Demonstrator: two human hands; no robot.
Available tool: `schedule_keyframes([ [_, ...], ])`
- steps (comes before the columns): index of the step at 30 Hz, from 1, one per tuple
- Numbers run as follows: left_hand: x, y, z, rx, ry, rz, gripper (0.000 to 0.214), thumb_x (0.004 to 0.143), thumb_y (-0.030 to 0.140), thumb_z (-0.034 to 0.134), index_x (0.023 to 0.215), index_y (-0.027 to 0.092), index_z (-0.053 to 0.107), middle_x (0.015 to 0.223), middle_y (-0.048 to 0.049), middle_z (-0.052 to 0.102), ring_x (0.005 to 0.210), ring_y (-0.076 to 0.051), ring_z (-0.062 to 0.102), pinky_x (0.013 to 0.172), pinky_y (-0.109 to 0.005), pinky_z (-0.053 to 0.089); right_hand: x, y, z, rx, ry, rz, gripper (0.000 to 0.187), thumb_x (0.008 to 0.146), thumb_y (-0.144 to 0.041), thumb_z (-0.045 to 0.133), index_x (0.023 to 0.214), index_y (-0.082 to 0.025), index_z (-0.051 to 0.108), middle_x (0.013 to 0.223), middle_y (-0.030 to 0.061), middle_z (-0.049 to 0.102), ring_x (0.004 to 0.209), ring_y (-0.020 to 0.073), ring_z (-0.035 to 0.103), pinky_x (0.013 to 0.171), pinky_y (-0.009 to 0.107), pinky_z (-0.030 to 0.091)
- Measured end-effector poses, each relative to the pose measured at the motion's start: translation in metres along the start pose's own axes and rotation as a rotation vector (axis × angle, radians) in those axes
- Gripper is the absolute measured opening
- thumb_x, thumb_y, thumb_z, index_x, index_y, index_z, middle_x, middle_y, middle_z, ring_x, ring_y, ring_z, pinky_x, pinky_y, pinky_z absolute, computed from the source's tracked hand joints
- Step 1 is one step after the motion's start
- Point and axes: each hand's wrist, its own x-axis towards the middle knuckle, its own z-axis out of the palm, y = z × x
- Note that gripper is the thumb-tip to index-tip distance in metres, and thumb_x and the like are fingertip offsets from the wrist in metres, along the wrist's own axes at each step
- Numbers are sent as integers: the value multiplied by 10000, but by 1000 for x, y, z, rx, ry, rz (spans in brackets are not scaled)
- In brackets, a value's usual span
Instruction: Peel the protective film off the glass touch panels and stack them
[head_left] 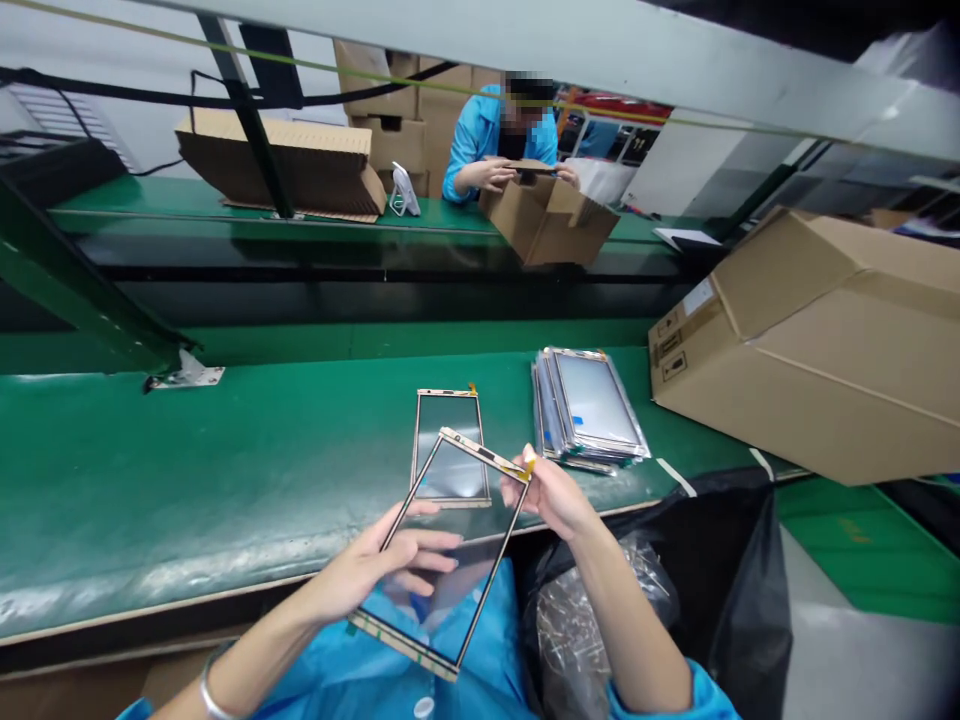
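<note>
I hold a clear glass touch panel (465,545) with a tan border over the table's front edge. My left hand (375,570) supports it from underneath, fingers wrapped along its left side and showing through the glass. My right hand (551,495) pinches its upper right corner near a small yellow tab. A second identical panel (448,430) lies flat on the green table (187,480) just beyond. A stack of several more panels (589,408) rests to the right.
A large cardboard box (817,340) lies tilted at the right. A black bag (720,580) with clear plastic film hangs by my right side. Across the far conveyor a person in blue (487,140) handles a small carton (551,220); flat cardboard is stacked at left (277,165).
</note>
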Motion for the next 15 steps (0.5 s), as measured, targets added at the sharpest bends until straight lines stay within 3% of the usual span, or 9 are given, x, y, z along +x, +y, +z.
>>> schedule_keyframes([
  [4,-8,-2,-3,39,10,-12,446,897,412,539,1280,226,408,1299,-181,580,1121,-295,604,824,-412,506,-4,-12,7,-239,-59,-93,562,727,-702,556,618,-151,583,549,45,634,417,87,465,379,190,256],
  [10,-6,-3,-2,-5,5,-11,557,886,418,556,1368,235,347,1307,-170,578,1137,-290,594,869,-423,491,-21,12,23,-431,144,-279,382,812,-543,554,689,-183,584,475,-36,523,374,91,453,372,203,344],
  [12,-6,-1,-1,64,-9,11,530,889,430,546,1352,218,396,1297,-172,585,1119,-283,606,882,-418,485,-23,20,22,-500,96,-283,364,850,-503,512,691,-184,590,462,-34,513,370,107,467,371,218,374],
  [15,-10,9,1,210,-22,-41,502,888,431,538,1324,194,459,1253,-173,616,1065,-269,633,861,-401,494,-26,13,21,-784,12,-452,276,893,-376,504,764,-177,644,655,31,631,602,159,597,577,269,485],
])
